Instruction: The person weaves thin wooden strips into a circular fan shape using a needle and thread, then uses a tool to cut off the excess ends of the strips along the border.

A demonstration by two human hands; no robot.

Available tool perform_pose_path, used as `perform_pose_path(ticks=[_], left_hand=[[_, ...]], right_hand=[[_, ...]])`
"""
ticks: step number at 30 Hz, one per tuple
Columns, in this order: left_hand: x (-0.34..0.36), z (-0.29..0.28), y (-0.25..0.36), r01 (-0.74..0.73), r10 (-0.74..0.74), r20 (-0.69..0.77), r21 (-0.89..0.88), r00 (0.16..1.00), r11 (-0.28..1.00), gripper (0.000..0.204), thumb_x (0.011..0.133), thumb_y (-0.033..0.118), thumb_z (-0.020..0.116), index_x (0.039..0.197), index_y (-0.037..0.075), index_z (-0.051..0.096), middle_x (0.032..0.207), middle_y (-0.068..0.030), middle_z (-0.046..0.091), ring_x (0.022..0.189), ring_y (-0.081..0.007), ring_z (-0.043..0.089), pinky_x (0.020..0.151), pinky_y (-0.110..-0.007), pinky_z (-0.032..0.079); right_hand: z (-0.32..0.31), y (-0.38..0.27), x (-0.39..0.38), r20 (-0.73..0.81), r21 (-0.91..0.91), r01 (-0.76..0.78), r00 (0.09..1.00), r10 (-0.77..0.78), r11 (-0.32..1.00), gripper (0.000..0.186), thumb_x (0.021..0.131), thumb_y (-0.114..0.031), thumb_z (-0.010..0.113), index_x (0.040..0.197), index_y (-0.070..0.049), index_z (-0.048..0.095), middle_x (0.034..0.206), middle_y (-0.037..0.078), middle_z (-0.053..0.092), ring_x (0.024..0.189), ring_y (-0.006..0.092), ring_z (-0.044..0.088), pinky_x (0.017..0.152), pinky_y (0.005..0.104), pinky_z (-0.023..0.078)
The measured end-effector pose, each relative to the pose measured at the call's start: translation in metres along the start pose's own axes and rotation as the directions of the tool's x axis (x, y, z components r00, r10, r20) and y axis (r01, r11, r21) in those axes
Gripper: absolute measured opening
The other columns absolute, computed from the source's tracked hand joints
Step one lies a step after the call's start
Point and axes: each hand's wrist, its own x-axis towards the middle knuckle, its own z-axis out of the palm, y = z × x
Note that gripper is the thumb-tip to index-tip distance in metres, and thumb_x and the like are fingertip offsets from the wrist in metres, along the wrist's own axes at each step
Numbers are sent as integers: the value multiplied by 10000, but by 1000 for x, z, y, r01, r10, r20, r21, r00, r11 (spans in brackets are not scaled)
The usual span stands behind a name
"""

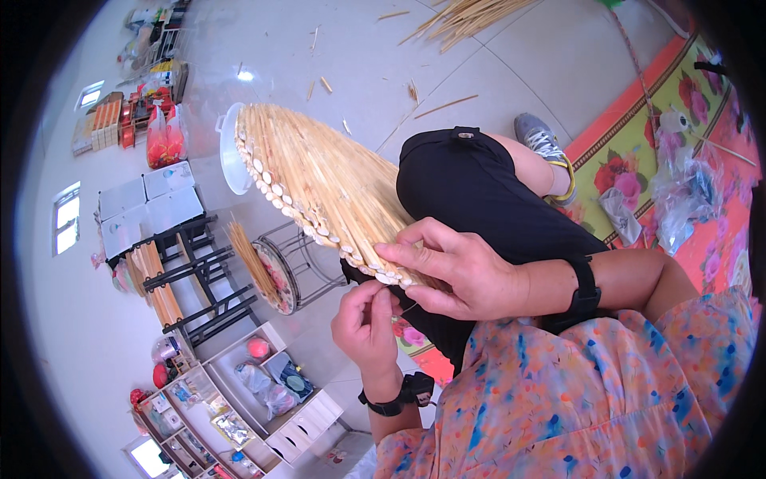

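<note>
A broad panel of straw-coloured stalks lies tilted across my lap, its slanted pale cut ends lined up along the near edge. My right hand grips the panel's near corner, thumb pressed on top of the stalks and the other fingers around the edge. Just below that edge my left hand is closed in a pinch, its fingertips close against the cut ends. Whatever sits between those fingertips is too small to make out. A thin dark line shows between the two hands.
A white basin stands behind the panel's far end. Loose stalks lie on the tiled floor, and more rest on a round stool. Plastic bags sit on a flowered mat at right. Shelves stand lower left.
</note>
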Motion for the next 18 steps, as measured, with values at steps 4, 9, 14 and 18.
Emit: perform_pose_path(ticks=[4, 9, 14, 18], left_hand=[[4, 6, 3, -62, 62, -2, 10, 998, 998, 62, 897, -34, 628, 956, -44, 642, 766, -80, 655, 623, -101, 629, 552, -225, 520], [12, 14, 3, -152, 154, -24, 82, 988, 985, 53, 877, -39, 648, 927, -29, 658, 697, -79, 631, 582, -102, 608, 501, -211, 467], [17, 17, 10, -224, 226, 4, 151, 974, 963, 55, 871, -29, 661, 925, -21, 663, 679, -73, 622, 562, -105, 596, 497, -219, 438], [22, 25, 16, -294, 300, -9, 168, 954, 941, 57, 865, -20, 674, 920, -8, 667, 685, -68, 630, 556, -107, 590, 513, -223, 436]], right_hand=[[-6, -4, 4, 5, -104, 53, 999, -53, 993, 542, 807, -117, 688, 1319, -27, 534, 1092, 141, 544, 727, 277, 647, 626, 346, 563], [-11, -5, 6, -1, -187, 72, 997, -74, 980, 589, 789, -87, 683, 1344, 6, 508, 1115, 156, 555, 755, 288, 654, 636, 342, 570], [-10, -2, 4, -16, -205, 76, 997, -81, 976, 604, 784, -60, 685, 1356, 3, 503, 1135, 159, 560, 754, 273, 658, 635, 325, 574], [-9, -4, 4, -26, -200, 62, 997, -69, 978, 585, 788, -50, 682, 1347, 4, 517, 1138, 159, 568, 750, 267, 663, 632, 319, 577]])
